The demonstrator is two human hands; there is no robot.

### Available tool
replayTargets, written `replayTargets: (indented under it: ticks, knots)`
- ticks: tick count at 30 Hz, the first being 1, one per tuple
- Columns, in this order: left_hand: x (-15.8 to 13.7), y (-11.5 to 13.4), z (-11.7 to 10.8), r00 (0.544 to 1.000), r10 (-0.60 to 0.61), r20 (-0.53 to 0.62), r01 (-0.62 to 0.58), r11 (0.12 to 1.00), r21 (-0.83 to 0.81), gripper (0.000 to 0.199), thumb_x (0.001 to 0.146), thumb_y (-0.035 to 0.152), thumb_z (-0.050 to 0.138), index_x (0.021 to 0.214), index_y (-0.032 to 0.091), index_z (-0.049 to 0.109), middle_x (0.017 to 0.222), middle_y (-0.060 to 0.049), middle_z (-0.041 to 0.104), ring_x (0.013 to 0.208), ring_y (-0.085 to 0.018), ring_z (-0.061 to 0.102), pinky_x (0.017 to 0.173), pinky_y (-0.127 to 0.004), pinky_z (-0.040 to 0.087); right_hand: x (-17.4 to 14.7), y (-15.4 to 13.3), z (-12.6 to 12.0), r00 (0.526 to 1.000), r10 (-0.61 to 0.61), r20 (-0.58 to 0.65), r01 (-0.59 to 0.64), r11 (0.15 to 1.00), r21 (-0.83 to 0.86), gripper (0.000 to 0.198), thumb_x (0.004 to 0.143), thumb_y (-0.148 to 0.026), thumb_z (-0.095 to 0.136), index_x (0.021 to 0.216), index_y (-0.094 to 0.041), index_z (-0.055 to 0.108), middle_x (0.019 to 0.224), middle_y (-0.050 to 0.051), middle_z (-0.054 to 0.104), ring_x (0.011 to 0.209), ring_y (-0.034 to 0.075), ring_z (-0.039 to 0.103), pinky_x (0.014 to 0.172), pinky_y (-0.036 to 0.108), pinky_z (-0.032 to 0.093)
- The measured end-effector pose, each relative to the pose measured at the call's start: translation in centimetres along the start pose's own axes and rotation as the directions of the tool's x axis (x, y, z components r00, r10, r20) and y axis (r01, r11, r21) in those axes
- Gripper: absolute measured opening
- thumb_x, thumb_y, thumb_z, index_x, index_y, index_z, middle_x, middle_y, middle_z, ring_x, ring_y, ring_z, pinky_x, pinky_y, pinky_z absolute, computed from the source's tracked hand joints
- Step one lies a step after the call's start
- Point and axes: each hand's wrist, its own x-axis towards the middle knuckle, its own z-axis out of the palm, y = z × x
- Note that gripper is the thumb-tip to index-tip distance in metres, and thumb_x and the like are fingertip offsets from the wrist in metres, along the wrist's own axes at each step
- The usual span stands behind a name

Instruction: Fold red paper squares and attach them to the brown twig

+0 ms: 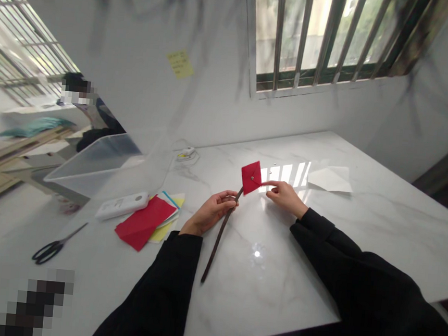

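My left hand (216, 209) is closed around a thin dark brown stick (217, 240), held at a slant above the white table. At the stick's upper end sits a red folded paper square (250, 176), perhaps a pinwheel, with a small pale pin head (252, 178) at its middle. My right hand (286, 197) holds nothing. Its index finger stretches out to the paper's right corner and appears to touch it, while the thumb and other fingers are bent below.
Left of my left arm lie red paper (146, 221) over yellow and white sheets, a white oblong device (122, 206) and black-handled scissors (54, 247). A white sheet (331, 178) rests at the right. Cable and a small white item (186, 153) sit by the wall. Beyond a clear bin (95, 162) is another person.
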Motion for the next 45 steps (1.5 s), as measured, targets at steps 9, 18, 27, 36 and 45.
replayTargets:
  ticks: [9, 18, 27, 36, 45]
  knots:
    - [0.01, -0.04, 0.01, 1.000, -0.001, -0.003, 0.001, 1.000, -0.019, 0.043, 0.072, 0.026, 0.089, 0.109, 0.016, 0.070, 0.093, -0.005, 0.071, 0.081, -0.012, 0.062, 0.078, -0.024, 0.044, -0.01, 0.00, -0.20, 1.000, 0.006, 0.005, -0.005, 0.994, -0.106, 0.025, 0.081, -0.023, 0.054, 0.077, -0.020, 0.078, 0.056, -0.001, 0.057, 0.056, 0.014, 0.049, 0.062, 0.028, 0.032]
    - [0.08, -0.01, 0.13, 1.000, 0.004, -0.005, -0.004, 1.000, -0.017, 0.043, 0.071, 0.026, 0.089, 0.108, 0.015, 0.070, 0.091, -0.005, 0.072, 0.080, -0.012, 0.062, 0.077, -0.023, 0.044, 0.09, 0.23, 0.04, 1.000, 0.007, 0.019, -0.007, 1.000, -0.016, 0.041, 0.079, -0.021, 0.054, 0.113, -0.017, 0.076, 0.054, -0.005, 0.055, 0.054, 0.014, 0.046, 0.060, 0.027, 0.031]
    - [0.11, -0.13, 0.00, 1.000, 0.004, -0.016, -0.004, 1.000, -0.017, 0.043, 0.071, 0.026, 0.089, 0.109, 0.015, 0.070, 0.091, -0.005, 0.072, 0.079, -0.012, 0.062, 0.077, -0.023, 0.045, 0.18, 0.29, -0.03, 1.000, 0.013, 0.007, -0.012, 0.997, -0.079, 0.024, 0.081, -0.024, 0.055, 0.081, -0.019, 0.078, 0.056, -0.002, 0.058, 0.056, 0.013, 0.049, 0.062, 0.028, 0.032]
    - [0.13, -0.19, -0.09, 1.000, 0.014, -0.012, -0.014, 1.000, -0.011, 0.041, 0.073, 0.025, 0.088, 0.108, 0.015, 0.071, 0.092, -0.006, 0.072, 0.076, -0.012, 0.062, 0.075, -0.023, 0.045, 0.07, 0.24, 0.08, 0.999, 0.002, 0.045, -0.001, 1.000, -0.023, 0.033, 0.080, -0.023, 0.054, 0.100, -0.017, 0.079, 0.053, -0.004, 0.053, 0.053, 0.013, 0.045, 0.060, 0.027, 0.031]
    - [0.55, -0.38, -0.41, 0.997, 0.023, -0.078, -0.032, 0.992, -0.120, 0.043, 0.072, 0.023, 0.089, 0.111, 0.014, 0.072, 0.093, -0.006, 0.073, 0.073, -0.009, 0.063, 0.071, -0.020, 0.050, 0.00, -0.11, -0.06, 0.999, -0.028, 0.038, 0.030, 0.998, -0.055, 0.026, 0.081, -0.025, 0.055, 0.081, -0.019, 0.081, 0.055, -0.002, 0.053, 0.055, 0.013, 0.046, 0.061, 0.028, 0.030]
